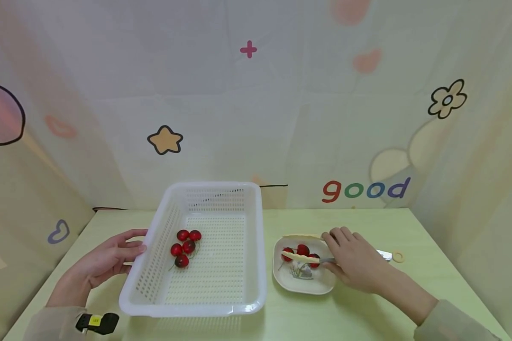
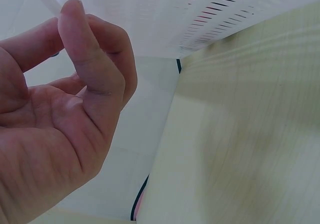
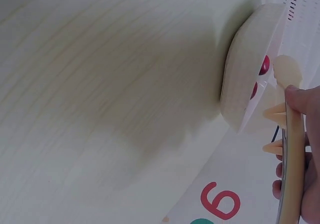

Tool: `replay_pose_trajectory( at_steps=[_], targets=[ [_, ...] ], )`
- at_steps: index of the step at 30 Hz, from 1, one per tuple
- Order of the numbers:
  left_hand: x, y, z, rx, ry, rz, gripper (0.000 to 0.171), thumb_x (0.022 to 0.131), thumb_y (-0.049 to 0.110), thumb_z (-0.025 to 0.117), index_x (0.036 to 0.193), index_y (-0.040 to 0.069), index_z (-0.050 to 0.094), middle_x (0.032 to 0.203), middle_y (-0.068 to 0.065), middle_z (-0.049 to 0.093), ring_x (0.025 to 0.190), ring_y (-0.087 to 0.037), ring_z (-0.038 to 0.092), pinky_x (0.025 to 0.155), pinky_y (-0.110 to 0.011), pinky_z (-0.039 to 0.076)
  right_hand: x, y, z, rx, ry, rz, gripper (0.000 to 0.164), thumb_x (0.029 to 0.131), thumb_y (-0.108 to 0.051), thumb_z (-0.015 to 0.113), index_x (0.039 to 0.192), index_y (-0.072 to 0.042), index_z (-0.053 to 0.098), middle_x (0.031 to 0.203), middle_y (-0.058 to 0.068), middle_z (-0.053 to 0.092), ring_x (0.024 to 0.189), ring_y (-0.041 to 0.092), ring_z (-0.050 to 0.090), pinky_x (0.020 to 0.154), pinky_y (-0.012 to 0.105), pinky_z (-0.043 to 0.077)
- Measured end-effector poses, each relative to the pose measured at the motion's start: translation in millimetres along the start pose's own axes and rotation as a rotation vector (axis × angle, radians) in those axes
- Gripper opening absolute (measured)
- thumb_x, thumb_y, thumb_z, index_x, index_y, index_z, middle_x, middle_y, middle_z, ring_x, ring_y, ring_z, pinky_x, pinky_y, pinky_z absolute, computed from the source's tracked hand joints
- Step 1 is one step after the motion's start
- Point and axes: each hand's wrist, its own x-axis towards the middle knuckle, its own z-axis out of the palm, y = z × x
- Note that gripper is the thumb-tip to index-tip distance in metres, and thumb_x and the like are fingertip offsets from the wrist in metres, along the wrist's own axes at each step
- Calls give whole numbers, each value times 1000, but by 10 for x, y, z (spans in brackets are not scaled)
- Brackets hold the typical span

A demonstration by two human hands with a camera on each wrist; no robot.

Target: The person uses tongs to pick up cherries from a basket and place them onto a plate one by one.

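Note:
My left hand point(image 1: 111, 258) holds the left rim of a white perforated plastic basket point(image 1: 256, 265), its thumb tip at the edge; the left wrist view shows bent fingers beside the basket wall point(image 2: 150, 19). Inside the basket lies a cluster of several dark red cherries point(image 1: 189, 246). My right hand point(image 1: 358, 265) grips metal tongs with cream tips point(image 1: 300, 257), also seen in the right wrist view as tongs point(image 3: 295, 169). Their spread arms hover over a small white dish point(image 1: 305, 286) holding three cherries point(image 1: 303, 249). Whether the tips touch a cherry I cannot tell.
The tongs' handle end with a cream ring point(image 1: 397, 256) sticks out beyond the right hand. Basket and dish stand side by side on a pale wood table point(image 1: 379, 322). A printed cloth point(image 1: 256, 118) hangs behind and at both sides.

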Motion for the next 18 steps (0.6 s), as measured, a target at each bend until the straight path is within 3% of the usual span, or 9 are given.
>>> replay_pose_trajectory(
  at_steps=[9,18],
  targets=[
    [-13,0,11,6,3,3,52,106,12,56,151,0,32,117,-5,72,102,-27,72,83,-45,58,-1,43,-40,21,23,17,59,96,-39,72,133,3,54,119,15,57,107,31,53,84,45,52],
    [-5,13,19,23,17,-7,62,106,14,56,155,-6,22,119,-6,70,103,-28,71,82,-46,58,115,60,-174,70,108,36,58,98,-35,70,134,6,51,119,17,56,103,31,52,84,45,52]
  ],
)
